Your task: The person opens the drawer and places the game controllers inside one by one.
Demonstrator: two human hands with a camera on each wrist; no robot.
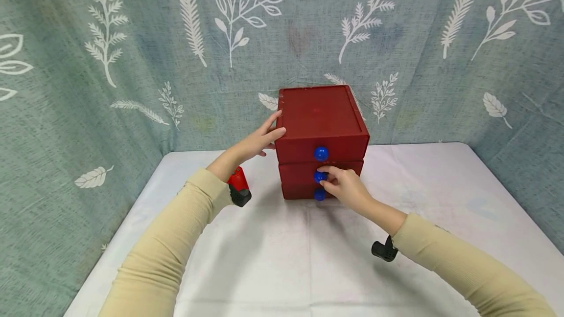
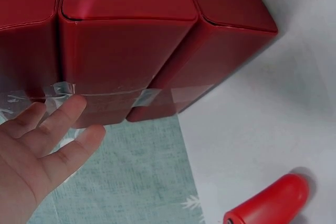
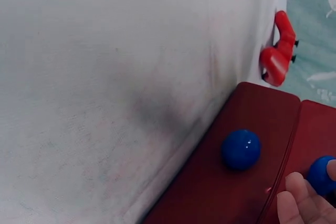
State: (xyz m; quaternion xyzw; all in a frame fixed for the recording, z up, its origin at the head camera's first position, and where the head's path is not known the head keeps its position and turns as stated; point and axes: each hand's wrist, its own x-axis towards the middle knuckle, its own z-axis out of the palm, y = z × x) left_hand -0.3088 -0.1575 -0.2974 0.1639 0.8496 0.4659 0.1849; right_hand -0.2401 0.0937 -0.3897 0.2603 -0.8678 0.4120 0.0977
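A dark red chest of three stacked drawers stands at the back of the table, one round blue knob on each front. My right hand pinches the middle drawer's blue knob between thumb and fingers; in the right wrist view only its fingertips show beside that knob. The bottom blue knob is untouched. With fingers spread, my left hand rests at the chest's upper left side. In the left wrist view its fingers lie by clear tape on the drawer wall.
A red object with rounded lobes and small black parts lies on the white-covered table, left of the chest and partly behind my left wrist. Behind the table hangs a green leaf-patterned curtain.
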